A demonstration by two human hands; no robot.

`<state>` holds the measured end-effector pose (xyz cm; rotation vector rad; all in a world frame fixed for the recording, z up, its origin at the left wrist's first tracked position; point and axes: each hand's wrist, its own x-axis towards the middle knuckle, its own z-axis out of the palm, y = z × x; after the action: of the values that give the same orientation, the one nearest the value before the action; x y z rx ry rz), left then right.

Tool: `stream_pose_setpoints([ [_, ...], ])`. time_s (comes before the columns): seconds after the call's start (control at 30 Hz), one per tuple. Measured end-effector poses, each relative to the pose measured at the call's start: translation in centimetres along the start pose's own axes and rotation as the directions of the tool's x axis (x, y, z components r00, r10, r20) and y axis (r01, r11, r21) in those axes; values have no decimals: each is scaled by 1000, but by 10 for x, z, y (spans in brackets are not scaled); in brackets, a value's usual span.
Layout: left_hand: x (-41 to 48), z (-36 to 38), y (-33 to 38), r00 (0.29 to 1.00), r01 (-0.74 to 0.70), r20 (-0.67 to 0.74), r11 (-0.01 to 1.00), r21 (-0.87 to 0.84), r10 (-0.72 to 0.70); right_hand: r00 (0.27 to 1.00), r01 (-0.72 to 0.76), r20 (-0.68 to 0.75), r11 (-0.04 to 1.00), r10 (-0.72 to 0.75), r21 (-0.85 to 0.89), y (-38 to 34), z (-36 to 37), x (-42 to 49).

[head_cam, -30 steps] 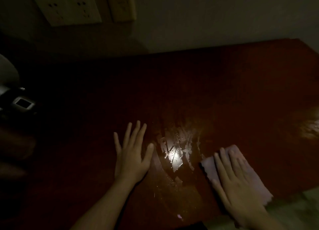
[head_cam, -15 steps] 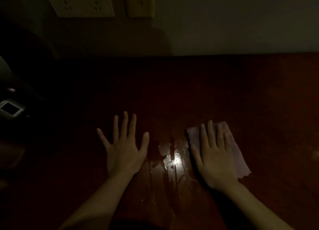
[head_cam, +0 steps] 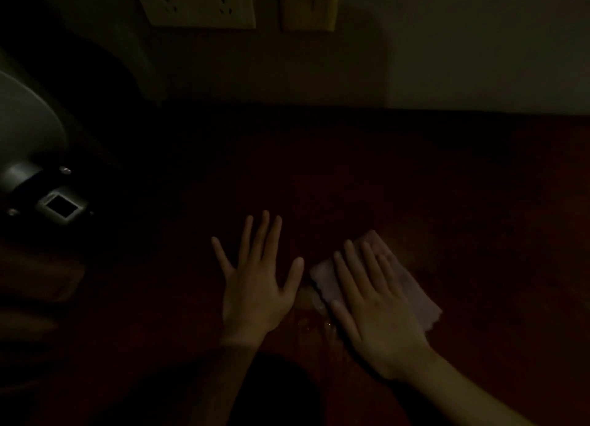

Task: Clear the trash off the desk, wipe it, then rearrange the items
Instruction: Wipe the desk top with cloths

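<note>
The scene is very dark. My left hand (head_cam: 255, 291) lies flat on the dark red wooden desk (head_cam: 415, 186), fingers spread, holding nothing. Just to its right, my right hand (head_cam: 376, 310) presses flat on a pale pink wiping cloth (head_cam: 412, 285), which pokes out beyond the fingertips and along the hand's right side. Between the two hands a small wet patch (head_cam: 311, 304) glints faintly on the wood.
A grey and black device with a small square window (head_cam: 60, 207) sits at the desk's left edge, under a pale rounded shape (head_cam: 25, 119). On the wall behind the desk are a socket panel (head_cam: 198, 4) and a switch plate (head_cam: 308, 5).
My right hand has slid the cloth left across the desk, from the right front toward my left hand and over the wet patch. The bright glare on the wet wood has faded.
</note>
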<state>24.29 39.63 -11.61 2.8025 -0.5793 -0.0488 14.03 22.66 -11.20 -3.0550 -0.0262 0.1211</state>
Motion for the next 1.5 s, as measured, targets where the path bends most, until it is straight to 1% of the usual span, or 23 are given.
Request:
stream_pose_setpoints([
  [0.03, 1, 0, 0, 1000, 2, -4, 1000, 1, -2, 1000, -23, -2, 1000, 23, -20, 12, -3, -2],
  [0.1, 3, -1, 2, 1000, -2, -8, 1000, 1, 2, 984, -176, -4, 984, 176, -2, 23, -9, 17],
  [0.17, 5, -2, 2, 1000, -17, 1, 1000, 4, 17, 931, -362, -26, 931, 364, 50, 14, -6, 47],
  [0.2, 4, -3, 2, 1000, -23, 11, 1000, 11, 23, 908, -414, -36, 908, 417, 68, 2, -5, 57],
  [0.23, 3, -3, 1, 999, -33, 17, 999, 19, 33, 909, -412, -39, 908, 416, 79, -12, -1, 57],
  [0.3, -1, -6, -1, 997, -75, 22, 997, 19, 75, 957, -281, -59, 959, 283, 39, -42, 6, 29],
  [0.37, -11, -8, -6, 992, -119, 30, 993, 2, 119, 987, -152, -57, 988, 153, 13, -61, 11, -23],
  [0.43, -31, -10, -13, 987, -155, 37, 988, 7, 155, 995, -92, -24, 996, 93, 10, -59, 14, -75],
  [0.5, -53, -12, -20, 982, -188, 35, 982, -8, 188, 992, -127, -16, 992, 127, -25, -47, 12, -109],
  [0.57, -66, -15, -26, 978, -207, 28, 978, -24, 208, 967, -255, -18, 967, 255, -25, -42, 7, -114],
  [0.63, -69, -16, -29, 976, -218, 15, 976, -18, 219, 899, -435, -30, 899, 437, 50, -50, 9, -95],
  [0.67, -69, -16, -29, 973, -229, 9, 973, -9, 229, 864, -500, -33, 863, 503, 74, -58, 11, -83],
  [0.7, -69, -15, -29, 970, -242, 9, 970, -4, 242, 849, -524, -30, 848, 528, 86, -68, 13, -75],
  [0.73, -71, -15, -30, 967, -254, 18, 967, 0, 254, 861, -503, -32, 860, 507, 85, -78, 16, -73],
  [0.87, -86, -17, -34, 951, -303, 58, 953, 1, 302, 958, -280, -55, 959, 281, 33, -111, 24, -119],
  [0.97, -104, -20, -39, 943, -326, 61, 945, -29, 328, 977, -214, 6, 976, 213, 38, -114, 24, -170],
  [1.07, -111, -21, -41, 945, -324, 22, 944, -71, 326, 970, -240, 35, 971, 240, -5, -101, 19, -200],
  [1.13, -109, -20, -43, 955, -296, -39, 948, -118, 294, 948, -311, 65, 950, 311, -2, -88, 17, -205],
  [1.2, -105, -21, -45, 971, -234, -90, 955, -184, 221, 896, -439, 84, 898, 436, 24, -76, 13, -193],
  [1.27, -103, -20, -47, 982, -176, -104, 955, -240, 155, 833, -553, 46, 829, 551, 79, -65, 11, -167],
  [1.33, -101, -19, -46, 984, -171, -87, 953, -251, 154, 791, -610, 39, 784, 610, 111, -58, 8, -137],
  [1.4, -88, -19, -53, 983, -170, -105, 956, -239, 149, 803, -593, 23, 796, 595, 118, -57, 6, -102],
  [1.5, -62, -22, -67, 989, -107, -126, 972, -208, 82, 867, -499, 40, 862, 497, 89, -61, 8, -68],
])
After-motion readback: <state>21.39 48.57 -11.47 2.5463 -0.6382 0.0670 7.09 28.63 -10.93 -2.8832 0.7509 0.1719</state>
